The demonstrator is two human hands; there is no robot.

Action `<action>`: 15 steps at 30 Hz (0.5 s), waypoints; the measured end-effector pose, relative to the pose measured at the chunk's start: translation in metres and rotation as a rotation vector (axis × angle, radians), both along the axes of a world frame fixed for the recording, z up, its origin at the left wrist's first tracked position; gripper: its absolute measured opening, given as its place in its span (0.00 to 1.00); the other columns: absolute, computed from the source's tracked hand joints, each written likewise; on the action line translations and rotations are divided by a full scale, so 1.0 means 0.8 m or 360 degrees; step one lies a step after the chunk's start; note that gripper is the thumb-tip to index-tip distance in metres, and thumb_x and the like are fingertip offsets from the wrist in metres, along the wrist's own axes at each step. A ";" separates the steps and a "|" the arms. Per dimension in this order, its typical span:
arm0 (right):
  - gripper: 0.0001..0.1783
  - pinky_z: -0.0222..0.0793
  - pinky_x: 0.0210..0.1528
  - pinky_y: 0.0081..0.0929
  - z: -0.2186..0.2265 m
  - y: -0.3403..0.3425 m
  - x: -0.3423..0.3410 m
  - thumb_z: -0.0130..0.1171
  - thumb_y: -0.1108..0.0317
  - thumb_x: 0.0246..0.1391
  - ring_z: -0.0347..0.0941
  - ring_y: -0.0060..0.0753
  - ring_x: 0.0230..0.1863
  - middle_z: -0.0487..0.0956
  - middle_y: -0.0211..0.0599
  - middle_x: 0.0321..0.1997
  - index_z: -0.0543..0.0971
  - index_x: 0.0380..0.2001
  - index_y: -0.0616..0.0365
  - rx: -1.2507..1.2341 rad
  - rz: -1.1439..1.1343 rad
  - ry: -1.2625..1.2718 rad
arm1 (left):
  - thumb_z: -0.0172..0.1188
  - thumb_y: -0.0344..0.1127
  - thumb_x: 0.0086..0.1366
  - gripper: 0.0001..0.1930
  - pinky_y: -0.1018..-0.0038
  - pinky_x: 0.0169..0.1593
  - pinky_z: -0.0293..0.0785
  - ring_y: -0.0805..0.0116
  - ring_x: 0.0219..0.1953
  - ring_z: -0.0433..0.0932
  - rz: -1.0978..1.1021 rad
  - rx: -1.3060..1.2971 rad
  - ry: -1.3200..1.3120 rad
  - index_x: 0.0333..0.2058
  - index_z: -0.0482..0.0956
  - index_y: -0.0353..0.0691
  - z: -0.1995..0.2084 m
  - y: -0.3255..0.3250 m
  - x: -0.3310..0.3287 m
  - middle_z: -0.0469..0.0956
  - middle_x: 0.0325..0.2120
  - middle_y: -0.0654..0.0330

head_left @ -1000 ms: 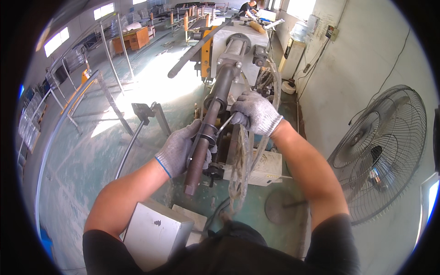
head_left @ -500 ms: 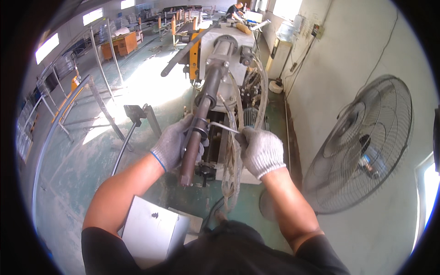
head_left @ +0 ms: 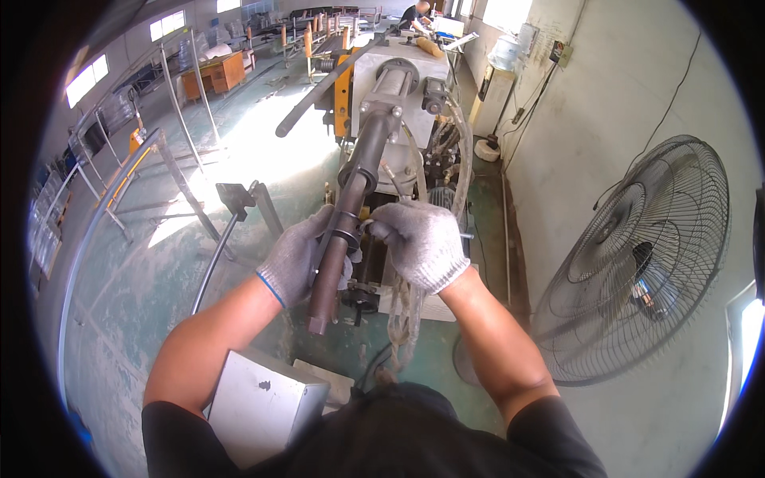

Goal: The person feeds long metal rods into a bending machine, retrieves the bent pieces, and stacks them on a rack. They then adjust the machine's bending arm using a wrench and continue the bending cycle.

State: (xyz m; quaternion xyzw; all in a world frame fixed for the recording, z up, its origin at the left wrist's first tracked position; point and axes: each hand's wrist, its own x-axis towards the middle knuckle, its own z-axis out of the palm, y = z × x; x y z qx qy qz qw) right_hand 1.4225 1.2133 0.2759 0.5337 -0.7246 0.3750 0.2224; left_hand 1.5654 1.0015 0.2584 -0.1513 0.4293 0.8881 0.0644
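A dark metal shaft (head_left: 328, 288) juts toward me from the machine (head_left: 368, 76), with ring collars (head_left: 344, 226) around its middle. My left hand (head_left: 301, 253), in a grey knit glove, is closed around the shaft at the collars from the left; its fingertips show on the far side. My right hand (head_left: 421, 243), gloved too, is closed just right of the collars, its thumb and forefinger at the collar's side. From under it, on the right, sticks out the end of a bent hex key (head_left: 468, 236); the rest of the key is hidden by the glove.
Clear hoses (head_left: 406, 311) hang below my right hand. A large caged fan (head_left: 637, 259) stands along the right wall. To the left are a metal-tube frame (head_left: 68, 263) and a pedal-like plate on a rod (head_left: 234, 199). A pale box (head_left: 263, 398) sits near my body.
My right hand has moved left, up to the collars, and turned over the hex key. The key's long arm, visible before, is now mostly covered. My left hand stays on the shaft.
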 end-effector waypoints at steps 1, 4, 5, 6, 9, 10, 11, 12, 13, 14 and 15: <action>0.07 0.88 0.46 0.49 0.003 -0.001 0.004 0.70 0.77 0.59 0.90 0.58 0.40 0.89 0.49 0.35 0.91 0.39 0.55 -0.0006 -0.0019 -0.0012 | 0.48 0.65 0.89 0.30 0.61 0.32 0.87 0.57 0.29 0.87 -0.0002 0.0031 -0.0014 0.59 0.80 0.42 0.000 0.000 0.000 0.87 0.36 0.52; 0.08 0.88 0.49 0.42 0.030 0.012 -0.008 0.69 0.77 0.67 0.91 0.57 0.42 0.91 0.53 0.41 0.92 0.47 0.59 -0.0118 -0.0123 -0.0204 | 0.48 0.65 0.89 0.30 0.60 0.32 0.87 0.57 0.28 0.87 -0.0029 0.0006 -0.0037 0.59 0.81 0.41 -0.004 -0.002 0.001 0.87 0.36 0.52; 0.09 0.87 0.50 0.41 0.038 0.021 -0.012 0.70 0.77 0.67 0.91 0.57 0.43 0.92 0.53 0.42 0.92 0.48 0.60 -0.0118 -0.0036 -0.0174 | 0.48 0.65 0.89 0.30 0.60 0.32 0.87 0.57 0.28 0.87 -0.0014 -0.0028 -0.0029 0.59 0.81 0.41 -0.004 -0.004 -0.001 0.87 0.36 0.52; 0.11 0.87 0.50 0.42 0.042 0.022 -0.015 0.71 0.77 0.66 0.90 0.57 0.43 0.91 0.52 0.42 0.91 0.50 0.59 -0.0127 0.0092 -0.0027 | 0.48 0.65 0.89 0.30 0.60 0.32 0.87 0.57 0.28 0.87 -0.0013 0.0011 -0.0044 0.59 0.81 0.41 -0.006 -0.003 0.000 0.87 0.36 0.52; 0.12 0.86 0.49 0.43 0.041 0.018 -0.018 0.72 0.79 0.64 0.90 0.59 0.43 0.91 0.51 0.41 0.91 0.49 0.59 0.0067 0.0331 -0.0097 | 0.49 0.66 0.88 0.30 0.60 0.31 0.87 0.57 0.28 0.87 0.0000 0.0044 -0.0023 0.59 0.80 0.42 -0.008 -0.004 -0.004 0.87 0.37 0.50; 0.12 0.84 0.47 0.47 0.037 0.014 -0.017 0.73 0.80 0.61 0.88 0.61 0.41 0.90 0.51 0.39 0.91 0.48 0.59 0.0099 0.0347 -0.0109 | 0.49 0.66 0.88 0.30 0.61 0.30 0.87 0.57 0.28 0.88 0.0007 0.0035 -0.0017 0.60 0.80 0.41 -0.008 -0.004 -0.004 0.87 0.37 0.49; 0.12 0.84 0.47 0.48 0.033 0.011 -0.016 0.73 0.80 0.61 0.88 0.62 0.41 0.89 0.51 0.39 0.91 0.47 0.59 0.0095 0.0357 -0.0095 | 0.49 0.66 0.88 0.31 0.61 0.30 0.87 0.58 0.29 0.88 0.0023 0.0027 -0.0010 0.60 0.80 0.41 -0.007 -0.004 -0.004 0.87 0.38 0.47; 0.12 0.84 0.46 0.49 0.029 0.008 -0.016 0.73 0.81 0.60 0.88 0.62 0.41 0.89 0.51 0.39 0.91 0.47 0.59 0.0121 0.0376 -0.0085 | 0.49 0.66 0.88 0.31 0.61 0.30 0.88 0.58 0.29 0.88 0.0036 0.0023 -0.0016 0.60 0.80 0.41 -0.007 -0.004 -0.003 0.87 0.38 0.47; 0.13 0.84 0.46 0.49 0.026 0.007 -0.017 0.73 0.81 0.59 0.88 0.63 0.41 0.89 0.51 0.38 0.91 0.46 0.59 0.0148 0.0383 -0.0083 | 0.49 0.66 0.88 0.31 0.61 0.30 0.88 0.58 0.29 0.88 0.0049 0.0022 -0.0023 0.60 0.80 0.41 -0.006 -0.004 -0.002 0.87 0.38 0.47; 0.14 0.83 0.45 0.51 0.024 0.005 -0.019 0.72 0.83 0.58 0.87 0.64 0.41 0.89 0.51 0.37 0.91 0.46 0.59 0.0128 0.0407 -0.0041 | 0.49 0.66 0.88 0.31 0.61 0.30 0.88 0.58 0.29 0.88 0.0058 0.0021 -0.0031 0.60 0.80 0.41 -0.006 -0.003 -0.001 0.87 0.38 0.47; 0.15 0.83 0.45 0.51 0.023 0.004 -0.022 0.72 0.83 0.57 0.87 0.64 0.41 0.89 0.51 0.37 0.91 0.46 0.59 0.0155 0.0430 -0.0026 | 0.50 0.66 0.88 0.31 0.61 0.30 0.88 0.58 0.29 0.88 0.0051 0.0013 -0.0023 0.59 0.80 0.41 -0.006 -0.003 0.000 0.87 0.38 0.47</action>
